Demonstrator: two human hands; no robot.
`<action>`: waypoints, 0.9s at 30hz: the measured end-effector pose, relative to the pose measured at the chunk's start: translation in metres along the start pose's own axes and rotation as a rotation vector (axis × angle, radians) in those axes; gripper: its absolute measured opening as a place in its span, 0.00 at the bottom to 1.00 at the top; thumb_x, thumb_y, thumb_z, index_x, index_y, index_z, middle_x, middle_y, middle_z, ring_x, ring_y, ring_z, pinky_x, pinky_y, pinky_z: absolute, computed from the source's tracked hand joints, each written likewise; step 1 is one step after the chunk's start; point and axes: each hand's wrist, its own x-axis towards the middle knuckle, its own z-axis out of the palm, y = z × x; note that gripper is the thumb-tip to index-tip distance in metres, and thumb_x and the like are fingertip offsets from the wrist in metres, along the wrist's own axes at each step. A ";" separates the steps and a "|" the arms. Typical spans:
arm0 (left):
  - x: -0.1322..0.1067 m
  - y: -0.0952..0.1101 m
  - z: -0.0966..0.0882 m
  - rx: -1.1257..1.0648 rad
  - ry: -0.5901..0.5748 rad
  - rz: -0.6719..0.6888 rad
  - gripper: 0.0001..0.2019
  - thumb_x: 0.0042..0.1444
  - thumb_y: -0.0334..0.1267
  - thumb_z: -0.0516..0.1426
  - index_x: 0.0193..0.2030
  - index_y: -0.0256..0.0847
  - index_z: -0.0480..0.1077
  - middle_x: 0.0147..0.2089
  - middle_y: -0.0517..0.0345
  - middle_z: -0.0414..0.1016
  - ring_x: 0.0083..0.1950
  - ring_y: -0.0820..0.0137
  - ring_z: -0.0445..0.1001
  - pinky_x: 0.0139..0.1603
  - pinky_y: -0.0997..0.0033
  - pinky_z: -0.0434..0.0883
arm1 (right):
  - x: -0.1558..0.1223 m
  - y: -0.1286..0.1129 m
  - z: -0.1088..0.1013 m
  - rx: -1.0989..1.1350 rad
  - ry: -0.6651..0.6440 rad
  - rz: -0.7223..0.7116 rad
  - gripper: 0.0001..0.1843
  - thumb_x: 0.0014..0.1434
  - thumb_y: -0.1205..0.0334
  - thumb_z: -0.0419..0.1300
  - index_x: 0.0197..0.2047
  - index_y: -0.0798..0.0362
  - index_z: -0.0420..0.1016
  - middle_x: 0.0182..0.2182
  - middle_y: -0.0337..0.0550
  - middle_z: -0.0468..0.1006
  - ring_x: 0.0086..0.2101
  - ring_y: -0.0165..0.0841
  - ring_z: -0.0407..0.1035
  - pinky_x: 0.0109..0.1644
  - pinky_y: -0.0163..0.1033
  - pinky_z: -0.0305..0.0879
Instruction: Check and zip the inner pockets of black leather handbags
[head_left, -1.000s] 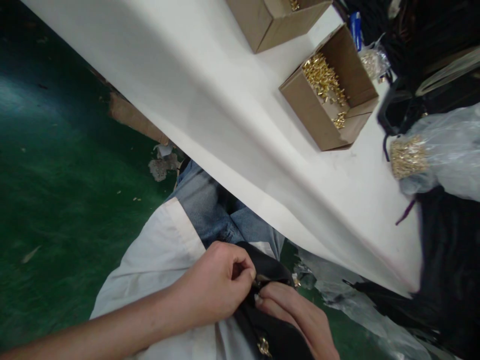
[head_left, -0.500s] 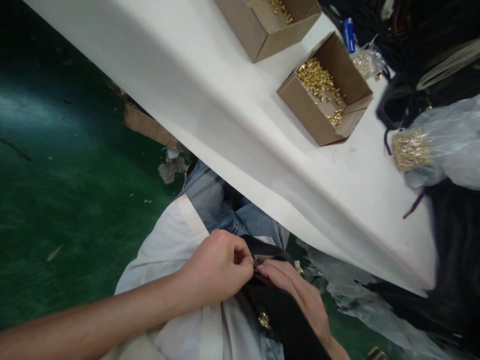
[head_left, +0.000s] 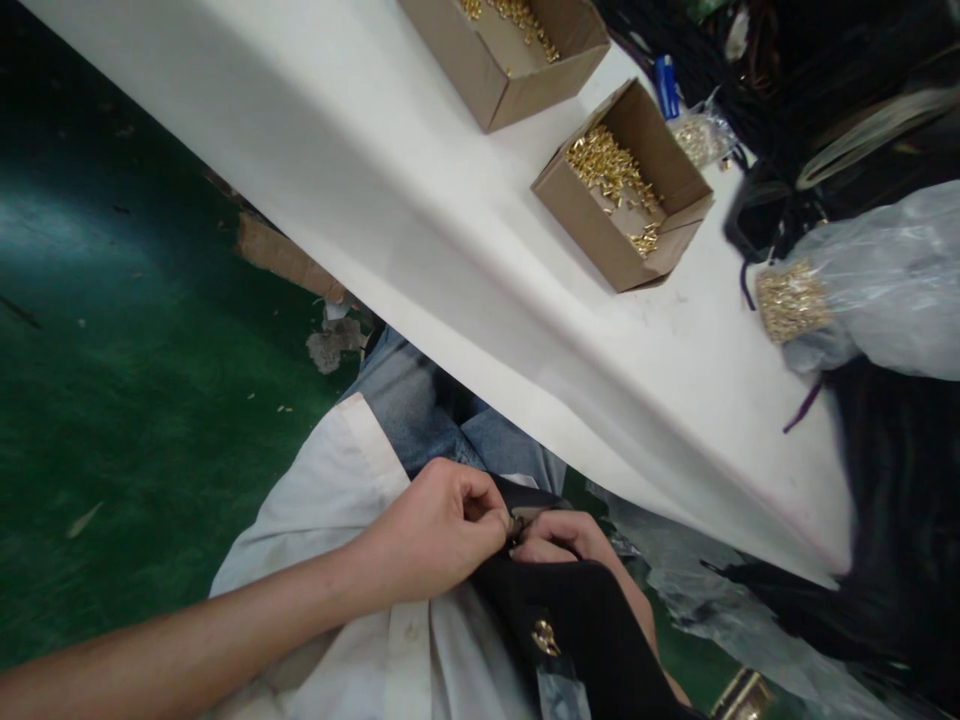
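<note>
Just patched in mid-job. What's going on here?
A person's left hand is pinched at a small metal part on a black item, and the right hand grips the item close by; what exactly the left holds is hidden. On a white table, an open cardboard box holds small gold pieces.

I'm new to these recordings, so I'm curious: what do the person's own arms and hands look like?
The left hand and right hand are ungloved. The left forearm is bare, with no sleeve, watch or bracelet in view; the right forearm is mostly hidden.
</note>
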 end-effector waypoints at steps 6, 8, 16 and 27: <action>0.003 -0.002 -0.003 -0.045 -0.006 -0.021 0.09 0.52 0.38 0.59 0.27 0.37 0.77 0.25 0.61 0.70 0.30 0.71 0.64 0.31 0.69 0.57 | 0.000 -0.006 -0.001 -0.056 -0.021 0.090 0.13 0.57 0.47 0.70 0.34 0.47 0.81 0.34 0.37 0.86 0.34 0.38 0.80 0.37 0.36 0.73; 0.002 -0.002 -0.003 -0.051 -0.010 -0.022 0.08 0.52 0.38 0.59 0.27 0.37 0.77 0.26 0.61 0.71 0.31 0.71 0.65 0.32 0.69 0.58 | -0.003 -0.005 0.000 -0.078 0.001 0.097 0.12 0.57 0.48 0.71 0.33 0.47 0.82 0.34 0.36 0.87 0.33 0.37 0.80 0.36 0.35 0.73; -0.005 -0.006 -0.007 -0.081 -0.011 0.060 0.08 0.56 0.33 0.58 0.28 0.37 0.77 0.28 0.61 0.74 0.34 0.71 0.69 0.35 0.71 0.62 | -0.009 -0.004 0.008 -0.066 0.034 0.089 0.09 0.57 0.51 0.71 0.33 0.45 0.81 0.34 0.35 0.87 0.34 0.37 0.80 0.35 0.35 0.73; -0.006 -0.007 -0.008 0.011 -0.020 0.244 0.08 0.58 0.27 0.58 0.29 0.38 0.76 0.31 0.60 0.78 0.37 0.69 0.75 0.39 0.70 0.66 | -0.002 -0.017 0.005 0.017 0.017 0.036 0.07 0.54 0.53 0.70 0.29 0.46 0.83 0.36 0.38 0.85 0.41 0.39 0.79 0.47 0.37 0.72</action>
